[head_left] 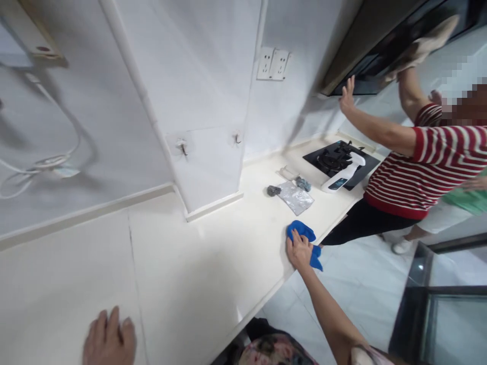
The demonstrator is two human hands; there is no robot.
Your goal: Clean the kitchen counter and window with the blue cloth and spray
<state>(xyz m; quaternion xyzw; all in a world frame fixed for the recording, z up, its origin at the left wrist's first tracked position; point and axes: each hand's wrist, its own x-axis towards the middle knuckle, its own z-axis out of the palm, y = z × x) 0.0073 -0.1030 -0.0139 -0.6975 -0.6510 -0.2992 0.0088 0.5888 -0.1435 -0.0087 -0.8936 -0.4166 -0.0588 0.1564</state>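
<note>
My right hand (300, 251) presses a blue cloth (303, 229) against the white countertop (213, 263), near its front edge. Part of the cloth hangs over that edge beside my fingers. At the lower left, my left hand (109, 340) rests on the counter with its fingers extended and nothing in it. Beyond the cloth lie a clear plastic packet (297, 197), a dark steel-wool scrubber (273, 191) and a bluish-grey scrubber (303, 183).
A white handheld device (340, 177) lies partly across the black gas hob (323, 154). A co-worker in a striped shirt (437, 162) reaches up to the range hood (376, 56) with a pale cloth. Wall hooks (182, 147), sockets (273, 64) and a white cable (57, 161) line the wall.
</note>
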